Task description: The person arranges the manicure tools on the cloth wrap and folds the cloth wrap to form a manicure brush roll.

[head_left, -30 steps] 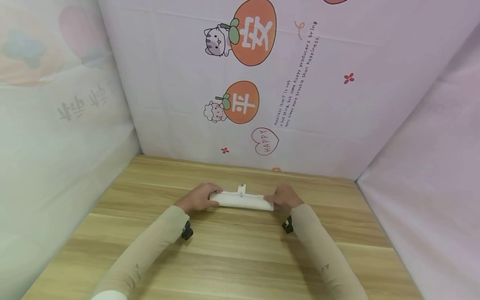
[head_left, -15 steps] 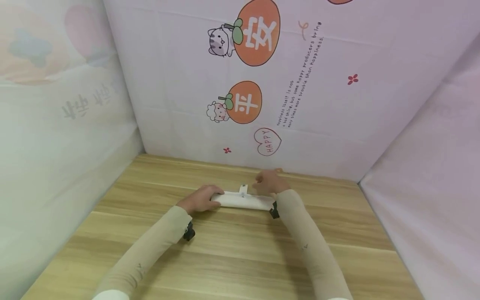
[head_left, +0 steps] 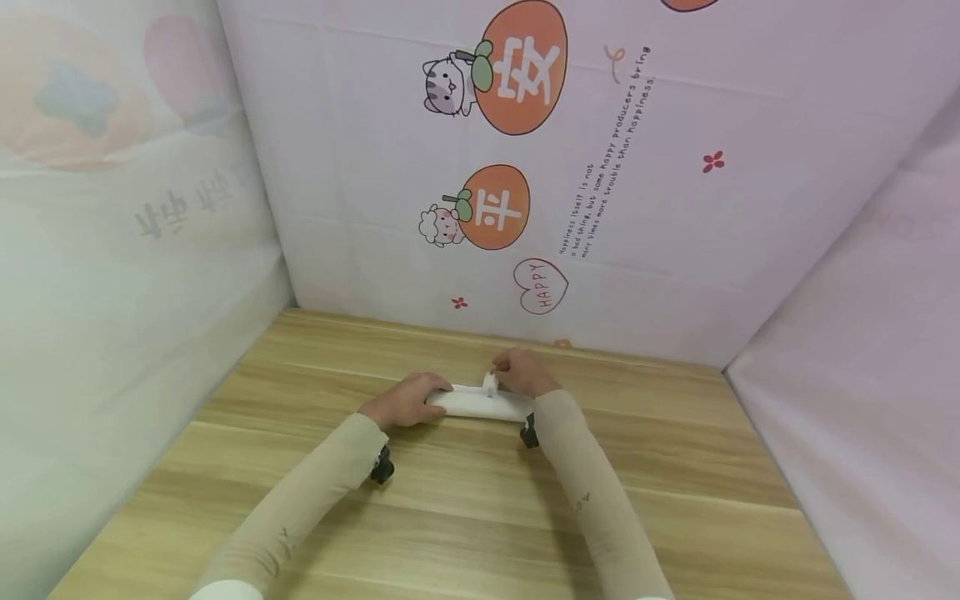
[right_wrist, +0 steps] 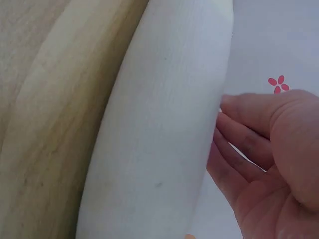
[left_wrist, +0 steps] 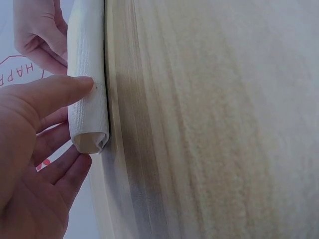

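A white roll [head_left: 480,405] of textured, leather-like material lies on the wooden table, with a short strap [head_left: 491,383] standing up from its far side. My left hand [head_left: 408,400] grips the roll's left end. In the left wrist view the thumb lies on top of the roll [left_wrist: 87,109], the fingers curl beneath, and the end is hollow. At the strap, my right hand [head_left: 522,373] pinches its upper tip between thumb and fingers. From the right wrist, the roll [right_wrist: 154,119] hides the fingertips of the right hand [right_wrist: 269,154] and the strap.
The wooden table [head_left: 450,517] extends toward me on all sides of the arms. A white printed cloth [head_left: 360,208] rises behind the table's back edge, with further cloth walls at left and right. A small black device [head_left: 382,467] sits at the left wrist.
My right hand has let go of the roll's right end, moved left across its far side and taken hold of the strap, lifting its tip. The left hand stays on the roll's left end.
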A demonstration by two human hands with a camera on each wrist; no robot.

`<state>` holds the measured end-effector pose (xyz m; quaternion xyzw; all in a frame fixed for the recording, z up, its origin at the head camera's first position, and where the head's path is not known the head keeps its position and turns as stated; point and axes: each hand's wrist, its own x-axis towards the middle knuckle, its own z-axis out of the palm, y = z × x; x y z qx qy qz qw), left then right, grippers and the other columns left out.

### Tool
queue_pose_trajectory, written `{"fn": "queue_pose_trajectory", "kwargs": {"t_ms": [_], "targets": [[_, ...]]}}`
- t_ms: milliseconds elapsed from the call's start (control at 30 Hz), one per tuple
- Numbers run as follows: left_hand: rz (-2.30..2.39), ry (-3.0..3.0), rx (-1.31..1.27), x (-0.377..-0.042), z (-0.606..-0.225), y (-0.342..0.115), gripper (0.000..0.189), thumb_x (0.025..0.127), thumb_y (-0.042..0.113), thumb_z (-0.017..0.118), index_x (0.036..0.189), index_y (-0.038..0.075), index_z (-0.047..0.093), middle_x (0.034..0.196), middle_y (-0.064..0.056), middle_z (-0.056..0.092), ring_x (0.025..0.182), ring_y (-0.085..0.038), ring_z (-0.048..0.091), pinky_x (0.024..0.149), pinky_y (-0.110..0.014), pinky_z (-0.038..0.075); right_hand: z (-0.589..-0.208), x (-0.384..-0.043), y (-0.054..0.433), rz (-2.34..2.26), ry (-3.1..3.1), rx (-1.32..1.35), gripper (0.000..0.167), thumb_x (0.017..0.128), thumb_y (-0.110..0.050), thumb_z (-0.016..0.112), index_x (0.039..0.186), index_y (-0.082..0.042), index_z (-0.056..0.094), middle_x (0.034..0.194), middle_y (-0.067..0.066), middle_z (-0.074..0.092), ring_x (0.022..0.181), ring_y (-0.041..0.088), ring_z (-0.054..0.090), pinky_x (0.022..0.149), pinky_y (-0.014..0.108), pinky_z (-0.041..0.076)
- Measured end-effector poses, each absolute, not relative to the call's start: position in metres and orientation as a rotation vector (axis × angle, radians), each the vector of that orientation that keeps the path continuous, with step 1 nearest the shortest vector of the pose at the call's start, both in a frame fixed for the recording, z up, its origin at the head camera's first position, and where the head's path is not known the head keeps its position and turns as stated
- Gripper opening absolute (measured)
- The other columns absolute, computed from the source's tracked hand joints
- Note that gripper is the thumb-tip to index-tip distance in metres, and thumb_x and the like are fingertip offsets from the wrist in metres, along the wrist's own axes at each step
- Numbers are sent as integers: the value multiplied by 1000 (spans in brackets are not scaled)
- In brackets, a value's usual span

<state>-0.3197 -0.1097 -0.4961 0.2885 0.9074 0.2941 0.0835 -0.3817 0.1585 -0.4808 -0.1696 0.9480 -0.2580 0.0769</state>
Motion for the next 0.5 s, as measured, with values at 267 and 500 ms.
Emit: {"fn": "queue_pose_trajectory", "kwargs": {"t_ms": [267, 500], "targets": [[885, 2701, 841, -323, -499, -111, 42, 102, 17, 69, 141, 1, 62, 147, -18, 62, 139, -33, 57, 118, -50, 45, -477, -377, 161, -931, 2859, -558, 24, 99, -2, 63, 121, 1, 75, 120, 17, 76, 110, 29, 72, 99, 43, 59], [875, 2704, 820, -324, -498, -109, 42, 101, 16, 71, 140, 1, 63, 147, -17, 63, 139, -33, 57, 118, -50, 46, -471, -366, 170, -926, 2810, -713, 17, 99, -4, 70, 112, -6, 80, 115, 11, 79, 104, 22, 74, 96, 39, 60]]}}
